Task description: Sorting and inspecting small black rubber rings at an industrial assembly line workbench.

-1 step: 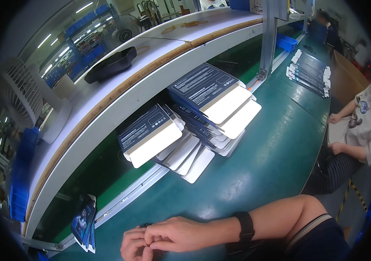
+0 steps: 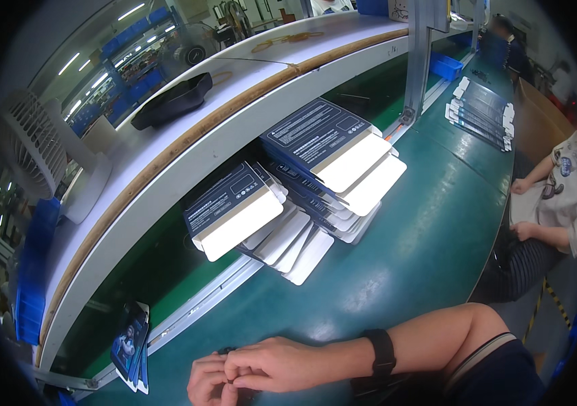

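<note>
Both hands are together low in the picture, over the near edge of the green table (image 2: 397, 271). My right hand (image 2: 271, 365), with a black watch (image 2: 380, 352) on its wrist, lies against my left hand (image 2: 206, 380); the fingers of both are curled and closed. A small dark bit shows at the top between them, but what they hold, if anything, is hidden. To the left of the hands, a few blue printed cards or flat packs (image 2: 129, 345) lean by the metal rail.
Stacks of flat dark-blue and white cartons (image 2: 315, 139) lie beyond the hands, under a white shelf (image 2: 248, 81) bearing a fan (image 2: 31, 142) and a black tray (image 2: 173, 101). More cartons (image 2: 481, 111) and a blue bin (image 2: 445, 66) are far right. A person (image 2: 559, 196) sits at right.
</note>
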`<state>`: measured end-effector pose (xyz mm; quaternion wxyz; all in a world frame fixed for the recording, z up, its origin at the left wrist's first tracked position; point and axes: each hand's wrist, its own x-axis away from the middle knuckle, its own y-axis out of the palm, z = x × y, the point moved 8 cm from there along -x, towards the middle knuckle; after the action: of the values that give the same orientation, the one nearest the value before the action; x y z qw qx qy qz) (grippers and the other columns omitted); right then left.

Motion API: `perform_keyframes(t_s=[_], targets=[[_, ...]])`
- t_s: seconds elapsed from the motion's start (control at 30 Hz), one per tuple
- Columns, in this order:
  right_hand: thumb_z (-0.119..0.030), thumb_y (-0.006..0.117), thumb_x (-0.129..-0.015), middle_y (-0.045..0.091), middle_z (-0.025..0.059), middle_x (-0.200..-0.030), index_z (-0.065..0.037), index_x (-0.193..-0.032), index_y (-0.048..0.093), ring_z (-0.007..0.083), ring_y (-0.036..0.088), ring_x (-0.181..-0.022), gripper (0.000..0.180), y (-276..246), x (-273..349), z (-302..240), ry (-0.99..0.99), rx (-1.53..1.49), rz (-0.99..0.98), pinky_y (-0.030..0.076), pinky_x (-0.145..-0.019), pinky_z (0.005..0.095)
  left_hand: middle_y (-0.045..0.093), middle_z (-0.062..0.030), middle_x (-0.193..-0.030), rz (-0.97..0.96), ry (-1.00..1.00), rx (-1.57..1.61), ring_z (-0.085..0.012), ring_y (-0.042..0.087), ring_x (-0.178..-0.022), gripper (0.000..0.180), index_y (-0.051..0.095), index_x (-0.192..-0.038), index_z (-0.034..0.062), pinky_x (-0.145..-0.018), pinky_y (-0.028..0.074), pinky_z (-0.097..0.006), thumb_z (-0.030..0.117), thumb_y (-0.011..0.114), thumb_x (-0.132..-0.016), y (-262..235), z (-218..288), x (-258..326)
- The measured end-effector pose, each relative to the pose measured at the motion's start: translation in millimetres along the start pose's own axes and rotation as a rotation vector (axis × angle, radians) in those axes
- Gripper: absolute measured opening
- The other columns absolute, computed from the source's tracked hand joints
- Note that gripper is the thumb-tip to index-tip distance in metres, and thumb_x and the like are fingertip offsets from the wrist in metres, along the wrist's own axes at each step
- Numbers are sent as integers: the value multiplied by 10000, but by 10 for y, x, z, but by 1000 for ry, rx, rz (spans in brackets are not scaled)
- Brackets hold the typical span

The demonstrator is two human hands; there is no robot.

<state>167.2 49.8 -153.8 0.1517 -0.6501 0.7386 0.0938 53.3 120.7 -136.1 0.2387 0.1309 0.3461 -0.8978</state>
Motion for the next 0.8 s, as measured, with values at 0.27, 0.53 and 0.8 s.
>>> perform_keyframes(t_s=[0.27,0.53,0.8], targets=[[-130,625,-920,613,93,-829,-60,-973,567,242,617,-690,106,12,5,-10,-39,39,4,481,-635,348,650,-137,-981,-29,20,-30,-290,604,-962,173,658,-857,21,-895,470,-419,179,646,-925,6,25,-11],[-125,625,-911,616,100,-805,-69,-949,535,263,627,-699,112,13,6,-24,-23,59,-9,479,-622,362,639,-144,-997,-29,36,-5,-291,593,-984,173,638,-897,16,-905,465,-422,184,629,-938,28,24,-13],[-112,630,-900,608,102,-795,-66,-931,536,277,616,-685,109,-27,9,-27,-64,80,48,476,-611,362,636,-138,-995,-44,31,-11,-284,592,-987,162,621,-878,13,-937,453,-428,146,581,-962,37,56,-41]])
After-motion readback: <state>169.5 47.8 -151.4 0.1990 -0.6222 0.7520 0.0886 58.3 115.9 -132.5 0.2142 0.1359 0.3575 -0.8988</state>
